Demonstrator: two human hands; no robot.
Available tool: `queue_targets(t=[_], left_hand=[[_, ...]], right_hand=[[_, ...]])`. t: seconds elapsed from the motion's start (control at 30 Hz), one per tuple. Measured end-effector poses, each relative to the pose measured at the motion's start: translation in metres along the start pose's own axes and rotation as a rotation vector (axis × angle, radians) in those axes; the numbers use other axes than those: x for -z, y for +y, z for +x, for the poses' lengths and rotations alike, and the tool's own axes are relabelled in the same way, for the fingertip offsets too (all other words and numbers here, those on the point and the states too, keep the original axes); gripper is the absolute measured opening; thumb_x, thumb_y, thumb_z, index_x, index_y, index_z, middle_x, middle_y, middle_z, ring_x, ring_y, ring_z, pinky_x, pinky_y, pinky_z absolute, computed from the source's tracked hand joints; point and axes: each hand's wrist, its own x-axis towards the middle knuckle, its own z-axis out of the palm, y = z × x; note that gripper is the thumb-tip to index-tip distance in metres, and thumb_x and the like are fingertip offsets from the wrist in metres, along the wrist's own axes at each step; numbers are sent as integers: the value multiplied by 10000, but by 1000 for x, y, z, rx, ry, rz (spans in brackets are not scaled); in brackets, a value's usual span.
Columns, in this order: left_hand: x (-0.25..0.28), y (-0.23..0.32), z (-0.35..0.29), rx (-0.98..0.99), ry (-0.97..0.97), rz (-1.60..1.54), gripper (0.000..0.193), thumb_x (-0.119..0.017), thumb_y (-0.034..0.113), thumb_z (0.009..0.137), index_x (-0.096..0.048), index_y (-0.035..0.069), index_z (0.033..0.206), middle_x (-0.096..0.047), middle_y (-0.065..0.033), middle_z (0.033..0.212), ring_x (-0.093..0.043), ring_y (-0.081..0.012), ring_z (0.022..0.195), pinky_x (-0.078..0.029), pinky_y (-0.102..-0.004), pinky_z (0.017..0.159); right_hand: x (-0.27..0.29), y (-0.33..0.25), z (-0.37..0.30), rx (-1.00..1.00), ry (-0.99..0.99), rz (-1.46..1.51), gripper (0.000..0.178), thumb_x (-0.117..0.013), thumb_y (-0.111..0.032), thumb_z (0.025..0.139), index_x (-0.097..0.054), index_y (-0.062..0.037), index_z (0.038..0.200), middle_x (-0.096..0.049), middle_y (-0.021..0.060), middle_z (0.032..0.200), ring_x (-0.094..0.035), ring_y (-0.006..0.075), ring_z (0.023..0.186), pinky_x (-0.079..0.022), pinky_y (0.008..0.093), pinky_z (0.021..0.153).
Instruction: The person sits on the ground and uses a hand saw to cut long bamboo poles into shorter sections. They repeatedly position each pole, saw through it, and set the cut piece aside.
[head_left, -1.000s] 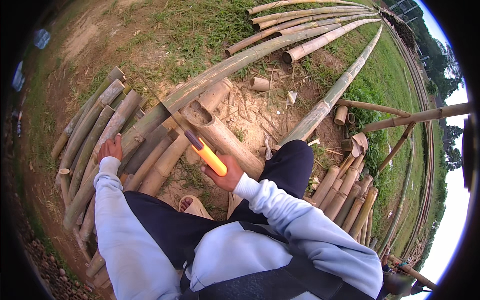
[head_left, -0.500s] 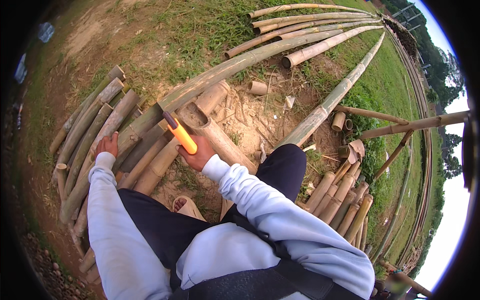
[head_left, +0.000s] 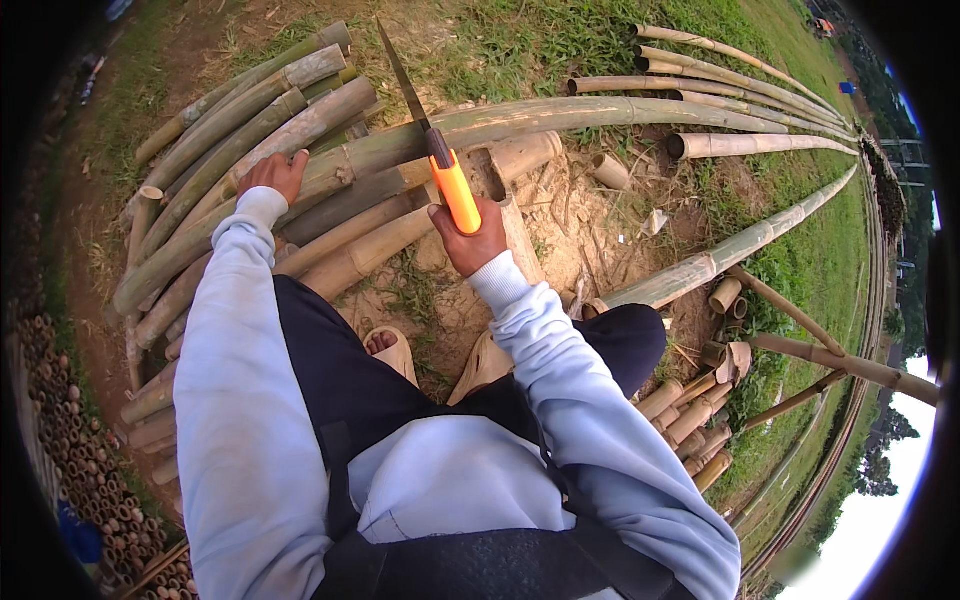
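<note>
My right hand is closed round the orange handle of a hand saw. The saw's narrow dark blade crosses the long bamboo pole, its tip pointing away over the grass. Whether the teeth touch the pole I cannot tell. To the left, my left hand grips the same pole's near part, fingers curled over the top. Under the pole, beside the saw, lies a thick bamboo piece with a notch cut in its upper side.
Cut bamboo lengths are stacked at the left, with more at the right. Long poles lie on the grass at the far right. A short offcut lies on sawdust-strewn ground. A bamboo frame stands at the right.
The whole view has turned, so the poles and hands appear shifted to the right. The saw blade, barely visible before, now shows at full length. My left hand stays on the bamboo.
</note>
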Motion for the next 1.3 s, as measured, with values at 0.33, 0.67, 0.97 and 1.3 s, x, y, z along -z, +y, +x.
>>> queue_targets(t=[0.33,0.67,0.97,1.3], left_hand=[[-5,-21,-5,48,-3,-3,736,-381,628,985,-678,-2,1223,-668,-245,1257,-623,-406,1196,-453,-515,1053],[-11,-13,7,39,22,18,706,-374,613,988,-681,28,1238,-663,-236,1278,-621,-397,1205,-453,-503,1060],[-11,-25,2,50,-14,4,695,-375,611,996,-683,31,1222,-662,-241,1273,-624,-399,1195,-455,-502,1056],[-15,-17,10,38,4,-17,697,-377,605,993,-670,26,1247,-629,-231,1338,-594,-405,1244,-436,-505,1075]], right_hand=[[81,-25,-212,-155,-68,-48,129,-704,-67,911,-680,23,1001,-611,65,677,-565,126,602,-477,297,609],[-5,25,-30,-6,-27,91,238,-732,-161,931,-613,11,819,-564,81,625,-517,141,574,-446,334,566],[74,-9,-212,-135,-94,-129,100,-716,-71,898,-663,12,910,-603,107,657,-617,192,576,-487,325,590],[7,3,-36,-19,-27,-2,251,-731,-175,919,-615,22,816,-574,84,618,-546,172,561,-454,352,565]])
